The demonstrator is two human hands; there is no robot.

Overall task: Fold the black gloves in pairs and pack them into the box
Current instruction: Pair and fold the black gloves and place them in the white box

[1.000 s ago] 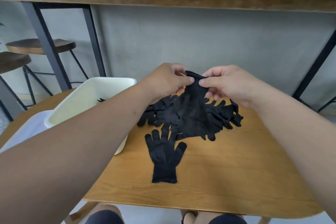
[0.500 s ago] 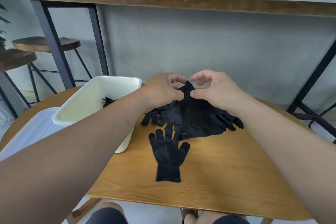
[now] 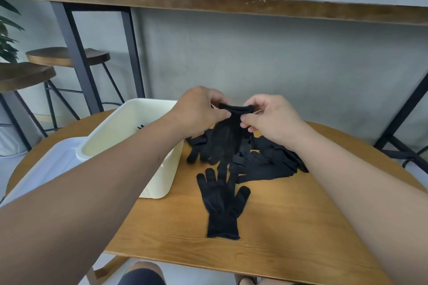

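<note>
A black glove (image 3: 228, 136) hangs by its cuff above a pile of black gloves (image 3: 266, 159), fingers pointing down. My left hand (image 3: 199, 109) pinches the cuff's left end and my right hand (image 3: 271, 118) pinches its right end. One black glove (image 3: 221, 206) lies flat on the round wooden table (image 3: 289, 238), cuff toward me, just in front of the pile. The cream box (image 3: 148, 136) stands to the left of the pile, partly behind my left forearm; a bit of black glove shows inside it.
A white tray (image 3: 51, 169) lies left of the box at the table's edge. Behind the table are a grey wall, a black-framed wooden counter (image 3: 208, 4) and two wooden stools (image 3: 67, 56) at the left.
Both hands have shifted their hold on the raised glove: its cuff is now stretched level between them. The view has tilted down a little.
</note>
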